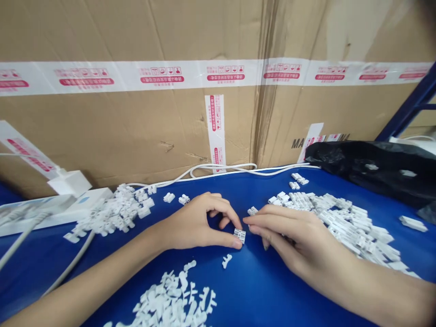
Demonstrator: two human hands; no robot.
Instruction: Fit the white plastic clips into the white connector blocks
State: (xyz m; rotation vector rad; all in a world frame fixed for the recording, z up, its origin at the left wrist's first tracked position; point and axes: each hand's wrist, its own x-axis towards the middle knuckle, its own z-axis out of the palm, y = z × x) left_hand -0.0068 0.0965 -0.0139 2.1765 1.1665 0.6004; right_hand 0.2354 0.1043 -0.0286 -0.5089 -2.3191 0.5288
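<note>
Our left hand (194,221) pinches a white connector (240,235). Just right of the connector, our right hand (304,234) bunches up; whether it grips anything, we cannot tell. A loose clip (226,261) lies nearer us than the connector.

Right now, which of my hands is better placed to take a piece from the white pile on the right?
Probably your right hand: it is beside that white pile, while your left hand is farther away and pinches a white connector. Whether the right one holds anything is unclear.
</note>
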